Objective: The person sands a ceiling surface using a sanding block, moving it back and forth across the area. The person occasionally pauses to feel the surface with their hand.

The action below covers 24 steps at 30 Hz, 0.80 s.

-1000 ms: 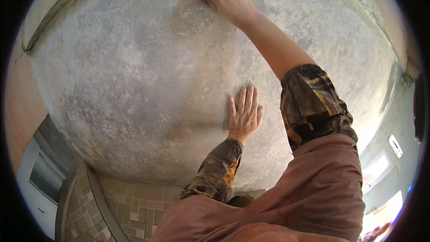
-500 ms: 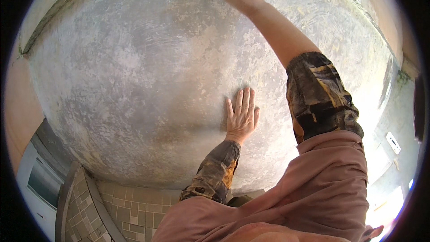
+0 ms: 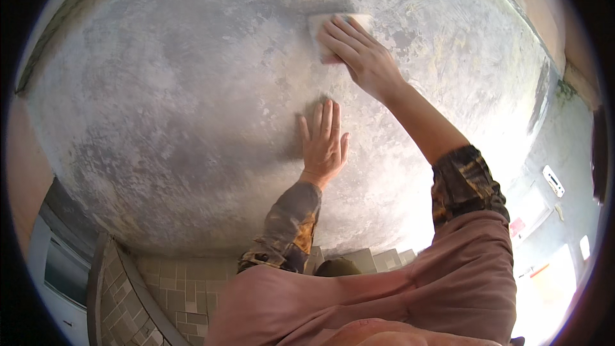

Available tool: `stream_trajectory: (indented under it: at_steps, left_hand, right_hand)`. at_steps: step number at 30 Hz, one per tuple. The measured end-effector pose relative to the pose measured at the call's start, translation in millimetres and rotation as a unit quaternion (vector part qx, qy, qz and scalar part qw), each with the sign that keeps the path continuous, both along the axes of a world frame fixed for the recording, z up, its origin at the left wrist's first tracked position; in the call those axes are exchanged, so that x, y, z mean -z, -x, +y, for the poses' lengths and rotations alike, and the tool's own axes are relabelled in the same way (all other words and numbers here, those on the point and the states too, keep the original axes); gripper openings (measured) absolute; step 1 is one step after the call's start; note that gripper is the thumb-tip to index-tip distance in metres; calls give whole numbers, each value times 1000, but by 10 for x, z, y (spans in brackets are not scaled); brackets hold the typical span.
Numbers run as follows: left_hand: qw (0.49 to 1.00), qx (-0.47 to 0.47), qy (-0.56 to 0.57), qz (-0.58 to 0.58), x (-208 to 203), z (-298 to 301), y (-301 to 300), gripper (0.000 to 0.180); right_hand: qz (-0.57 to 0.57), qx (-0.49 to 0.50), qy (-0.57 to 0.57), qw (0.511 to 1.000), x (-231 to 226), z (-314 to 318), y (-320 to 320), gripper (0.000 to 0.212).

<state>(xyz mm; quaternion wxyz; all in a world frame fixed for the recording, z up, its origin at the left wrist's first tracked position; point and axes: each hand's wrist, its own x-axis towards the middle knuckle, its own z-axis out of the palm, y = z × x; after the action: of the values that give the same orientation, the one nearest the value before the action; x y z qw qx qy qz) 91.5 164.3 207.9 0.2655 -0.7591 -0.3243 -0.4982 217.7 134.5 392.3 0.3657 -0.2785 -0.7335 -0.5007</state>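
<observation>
Pad [image 3: 318, 31], pale & flat w/ straight edges, sits approx 12–1 o'clock in view, on grey wall [image 3: 192, 128]. Looks rectangular; top edge runs 9-to-3, but long axis hard to tell b/c R hand [image 3: 364, 57] covers much of it. R hand has hold of it, fingers nearly straight over its face, pointing approx 11; thumb hidden, can't tell how tight. L hand [image 3: 323, 147] at pad's 6 o'clock, bare palm flat to wall, fingers apart, pointing approx 12. Wall mottled, patchy, scuffed. Pad's lower edge reddish, blurred.
</observation>
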Motion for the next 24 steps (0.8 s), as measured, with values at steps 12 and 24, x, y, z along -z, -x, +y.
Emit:
stream_trajectory:
  at_steps: [12, 24]
  left_hand:
    - [975, -185, -113, -48, -1210, 147, 649, 67]
    - [972, -183, -137, -53, -1187, 178, 648, 62]
  right_hand:
    - [19, 23, 70, 997, 1129, -292, -206, 58]
    - [101, 87, 7, 991, 1439, -165, -14, 50]
